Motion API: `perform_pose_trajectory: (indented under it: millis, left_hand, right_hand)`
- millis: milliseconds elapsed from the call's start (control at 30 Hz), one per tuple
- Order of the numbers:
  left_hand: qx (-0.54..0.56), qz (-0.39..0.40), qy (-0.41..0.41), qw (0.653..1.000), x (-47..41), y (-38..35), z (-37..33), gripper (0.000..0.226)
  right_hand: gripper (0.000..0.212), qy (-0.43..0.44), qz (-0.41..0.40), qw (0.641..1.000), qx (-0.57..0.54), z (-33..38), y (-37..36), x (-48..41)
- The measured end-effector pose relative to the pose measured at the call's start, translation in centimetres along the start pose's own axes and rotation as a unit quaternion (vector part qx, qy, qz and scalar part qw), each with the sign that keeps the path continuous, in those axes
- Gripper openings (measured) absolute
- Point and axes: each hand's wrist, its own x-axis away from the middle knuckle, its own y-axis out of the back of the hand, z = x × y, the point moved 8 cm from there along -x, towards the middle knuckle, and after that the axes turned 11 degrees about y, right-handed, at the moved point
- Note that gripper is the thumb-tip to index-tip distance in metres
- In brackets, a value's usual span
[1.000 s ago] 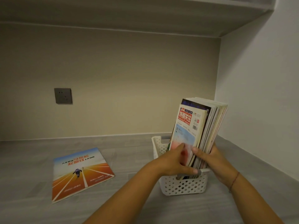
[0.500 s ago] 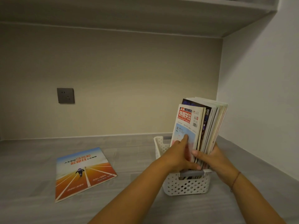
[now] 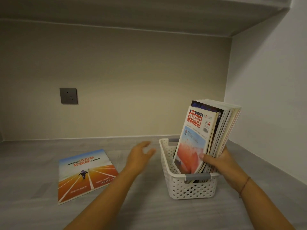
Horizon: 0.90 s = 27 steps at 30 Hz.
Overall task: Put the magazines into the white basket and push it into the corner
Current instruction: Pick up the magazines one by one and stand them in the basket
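Note:
A white perforated basket (image 3: 191, 190) with grey handles stands on the grey counter, right of centre. Several magazines (image 3: 204, 138) stand upright in it, leaning right, with a red-titled cover in front. My right hand (image 3: 217, 161) grips the lower part of this stack from the right side. My left hand (image 3: 141, 155) hovers open above the counter, left of the basket, fingers spread and holding nothing. One more magazine (image 3: 84, 175), with an orange running-track cover, lies flat on the counter to the left.
The counter (image 3: 149, 211) meets a beige back wall and a white side wall at the corner (image 3: 226, 138) behind the basket. A grey wall socket (image 3: 68, 95) is on the back wall. A shelf (image 3: 149, 12) hangs overhead.
My left hand has let go of the front magazine and moved left, away from the basket. My right hand still holds the stack, which leans slightly more to the right.

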Motion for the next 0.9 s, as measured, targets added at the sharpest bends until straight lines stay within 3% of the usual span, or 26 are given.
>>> perform_pose_trajectory:
  millis: [67,167,333,500,767,900]
  left_hand:
    - [-0.110,-0.083,0.106,0.985,-1.8,4.4,5.2,0.055]
    - [-0.265,-0.132,0.272,0.916,-2.7,11.1,13.1,0.069]
    - [-0.278,-0.160,0.403,0.857,-1.4,17.3,19.6,0.083]
    - [-0.284,-0.163,0.427,0.843,-1.4,18.0,19.8,0.093]
    - [-0.365,-0.066,0.388,0.844,-3.5,18.7,20.1,0.054]
    - [-0.368,-0.065,0.389,0.842,-4.4,18.7,20.7,0.055]
  right_hand:
    - [0.051,-0.001,0.000,1.000,0.002,0.0,0.0,0.0]
    - [0.051,-0.001,0.001,1.000,0.000,0.0,0.0,0.0]
    - [0.052,-0.003,0.007,1.000,-0.008,-0.2,-0.1,-0.1]
    - [0.054,-0.007,0.004,1.000,-0.010,-0.4,0.1,-0.1]
    - [0.054,-0.016,0.000,1.000,-0.011,-0.8,0.2,0.0]
    - [0.053,-0.018,-0.003,1.000,-0.012,-0.8,0.2,0.0]
